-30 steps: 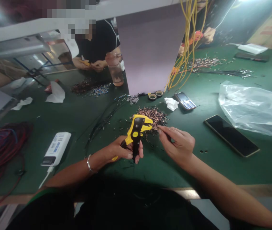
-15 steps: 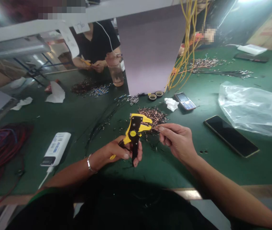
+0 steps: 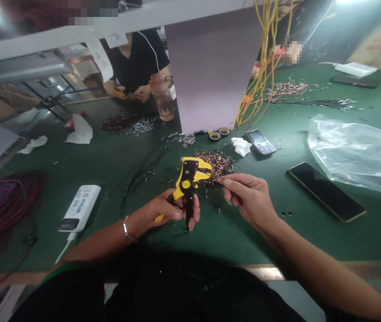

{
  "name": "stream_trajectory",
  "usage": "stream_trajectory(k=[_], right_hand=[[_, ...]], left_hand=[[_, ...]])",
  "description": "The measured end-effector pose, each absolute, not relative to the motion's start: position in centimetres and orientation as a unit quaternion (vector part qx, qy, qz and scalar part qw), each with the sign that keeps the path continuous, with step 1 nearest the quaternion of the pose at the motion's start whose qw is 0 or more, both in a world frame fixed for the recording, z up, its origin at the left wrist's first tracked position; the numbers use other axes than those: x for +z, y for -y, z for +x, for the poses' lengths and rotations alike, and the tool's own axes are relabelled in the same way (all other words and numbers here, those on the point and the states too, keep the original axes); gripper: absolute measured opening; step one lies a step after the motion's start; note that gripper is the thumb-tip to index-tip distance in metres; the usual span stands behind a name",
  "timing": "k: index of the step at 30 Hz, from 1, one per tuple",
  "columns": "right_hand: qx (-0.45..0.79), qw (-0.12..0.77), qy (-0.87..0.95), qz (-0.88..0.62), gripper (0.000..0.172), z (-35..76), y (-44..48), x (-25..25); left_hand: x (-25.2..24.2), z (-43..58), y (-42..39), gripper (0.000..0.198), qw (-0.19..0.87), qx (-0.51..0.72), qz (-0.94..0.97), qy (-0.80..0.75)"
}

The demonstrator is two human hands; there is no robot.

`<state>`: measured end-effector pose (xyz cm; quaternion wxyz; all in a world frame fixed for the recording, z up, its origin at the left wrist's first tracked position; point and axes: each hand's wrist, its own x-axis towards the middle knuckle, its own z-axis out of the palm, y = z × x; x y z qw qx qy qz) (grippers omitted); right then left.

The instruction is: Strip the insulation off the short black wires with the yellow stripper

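My left hand (image 3: 173, 208) is wrapped around the handles of a yellow and black wire stripper (image 3: 187, 179), its jaws pointing right. To the right of the jaws, my right hand (image 3: 245, 194) pinches a short piece of wire (image 3: 220, 180) between thumb and fingertips; most of it is hidden. A small gap lies between the wire's tip and the jaws. Behind the tool spreads a heap of short dark wires with copper ends (image 3: 220, 163). Longer black wires (image 3: 136, 172) lie left of it on the green table (image 3: 244, 243).
A keypad phone (image 3: 260, 142), crumpled tissue (image 3: 241, 146) and tape rolls (image 3: 215, 136) sit behind the heap. Right are a smartphone (image 3: 326, 191) and plastic bag (image 3: 354, 154); left, a white power bank (image 3: 80, 208) and red wire coil (image 3: 2, 210). Co-workers sit opposite, beyond an upright panel (image 3: 213, 76).
The wire stripper has shifted slightly left, widening the gap between its jaws and my right fingertips. My right hand stays pinched in nearly the same place. The whole view has moved a little.
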<state>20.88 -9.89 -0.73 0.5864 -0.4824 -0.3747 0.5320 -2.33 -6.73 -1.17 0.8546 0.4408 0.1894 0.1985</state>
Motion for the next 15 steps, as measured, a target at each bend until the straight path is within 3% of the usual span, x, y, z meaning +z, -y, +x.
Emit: stream_trajectory(k=[8,15], right_hand=[[0.114,0.55,0.641,-0.523,0.014,20.95,10.89,-1.31],[-0.028,0.519,0.725,-0.452,0.015,20.09,10.58,-1.65]], left_hand=[[-1.06,-2.24,6.53,0.039,0.847,0.231,0.436,-0.2],[-1.32,-1.95,6.93,0.038,0.828,0.23,0.458,-0.23]])
